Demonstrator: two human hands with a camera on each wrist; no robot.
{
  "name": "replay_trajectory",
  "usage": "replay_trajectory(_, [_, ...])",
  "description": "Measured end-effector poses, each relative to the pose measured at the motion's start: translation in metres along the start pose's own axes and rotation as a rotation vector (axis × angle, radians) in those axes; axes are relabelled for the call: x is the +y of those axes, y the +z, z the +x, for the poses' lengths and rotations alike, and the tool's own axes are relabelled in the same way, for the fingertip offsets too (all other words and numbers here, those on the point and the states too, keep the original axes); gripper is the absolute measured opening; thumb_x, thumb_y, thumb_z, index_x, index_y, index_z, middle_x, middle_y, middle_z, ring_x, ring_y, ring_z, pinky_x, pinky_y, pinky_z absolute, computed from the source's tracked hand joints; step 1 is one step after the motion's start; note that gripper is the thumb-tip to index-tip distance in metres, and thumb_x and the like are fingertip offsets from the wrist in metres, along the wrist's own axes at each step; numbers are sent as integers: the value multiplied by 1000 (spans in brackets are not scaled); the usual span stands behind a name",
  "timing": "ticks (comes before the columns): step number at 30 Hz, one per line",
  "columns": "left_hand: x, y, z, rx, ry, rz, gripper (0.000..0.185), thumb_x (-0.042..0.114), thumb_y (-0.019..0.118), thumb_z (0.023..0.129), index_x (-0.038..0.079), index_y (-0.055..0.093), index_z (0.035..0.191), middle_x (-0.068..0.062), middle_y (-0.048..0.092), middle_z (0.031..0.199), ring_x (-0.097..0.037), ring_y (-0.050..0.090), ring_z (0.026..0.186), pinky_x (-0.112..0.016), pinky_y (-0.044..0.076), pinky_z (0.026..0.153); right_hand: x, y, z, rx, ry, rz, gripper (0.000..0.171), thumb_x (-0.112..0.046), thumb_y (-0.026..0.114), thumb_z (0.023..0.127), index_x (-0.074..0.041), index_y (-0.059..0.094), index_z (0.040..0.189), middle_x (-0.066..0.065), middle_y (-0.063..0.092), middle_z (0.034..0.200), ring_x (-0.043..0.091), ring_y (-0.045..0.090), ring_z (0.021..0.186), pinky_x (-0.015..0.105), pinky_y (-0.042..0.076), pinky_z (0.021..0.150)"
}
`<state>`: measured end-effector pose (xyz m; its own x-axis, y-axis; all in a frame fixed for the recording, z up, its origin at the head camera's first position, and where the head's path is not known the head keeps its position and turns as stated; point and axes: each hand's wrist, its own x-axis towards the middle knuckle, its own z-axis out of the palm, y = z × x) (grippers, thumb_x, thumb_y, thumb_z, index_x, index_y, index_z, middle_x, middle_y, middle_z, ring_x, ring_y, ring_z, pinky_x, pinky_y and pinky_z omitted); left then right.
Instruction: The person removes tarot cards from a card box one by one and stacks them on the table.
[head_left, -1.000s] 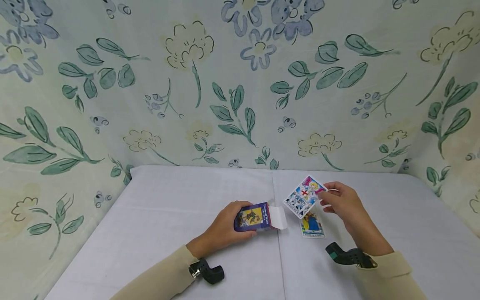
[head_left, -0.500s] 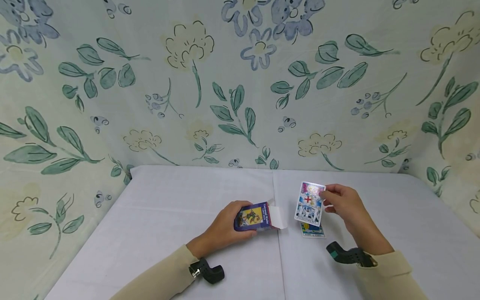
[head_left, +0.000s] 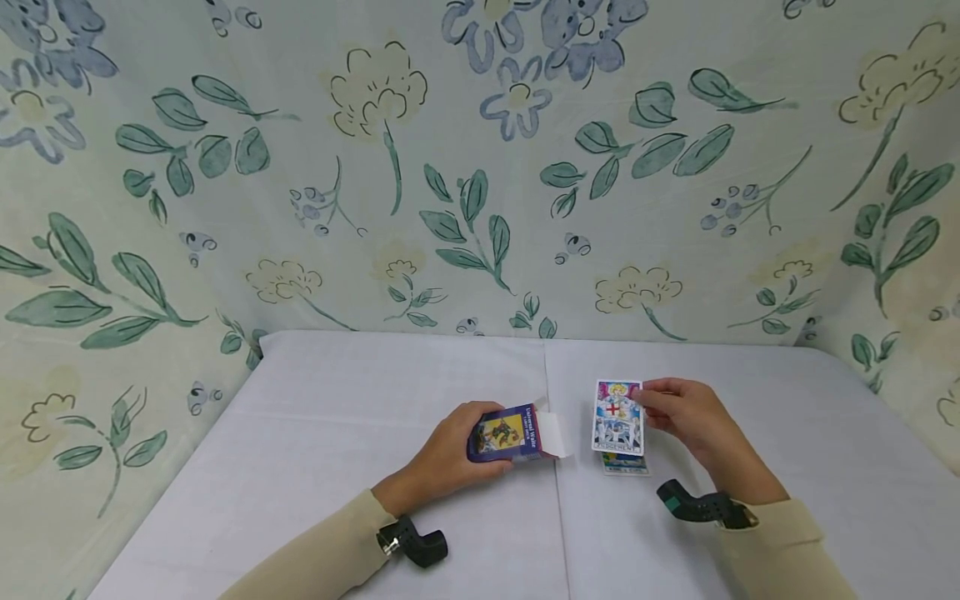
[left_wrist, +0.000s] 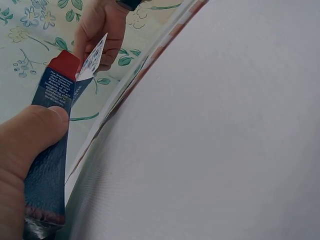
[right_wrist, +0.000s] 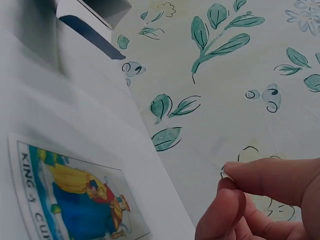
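Now lower — card [head_left: 617, 417] nearly flat.

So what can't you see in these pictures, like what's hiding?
- Card lying on the table: in the head view, the card held by the right hand covers most of it.
- Held card: in the right wrist view, only an edge shows at the fingertips.
- Card box: the left hand hides one end; what is inside does not show.
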<state>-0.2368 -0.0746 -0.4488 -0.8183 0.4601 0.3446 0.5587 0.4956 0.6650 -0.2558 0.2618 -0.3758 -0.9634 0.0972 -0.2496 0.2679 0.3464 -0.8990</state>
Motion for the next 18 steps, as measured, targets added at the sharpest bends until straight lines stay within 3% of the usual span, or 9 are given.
replay_trajectory(8, [-2,1,-1,-6,-17,-2,72,51,73,80,21,43,138,5,51,127,-9,50,107,-31,46,91,13,-5,7,-24,46,-26,54,-31,70,89,7,52,123,14,61,106,19,58,82,23,53,71])
replay_trajectory(18, [-1,1,0,-10,-22,9,72,47,75,79,22,43,138,6,51,127,-8,50,107,-32,46,91,26,-5,13,-60,50,-104,51,-31,70,89,7,56,119,13,64,100,20,58,79,24,53,69])
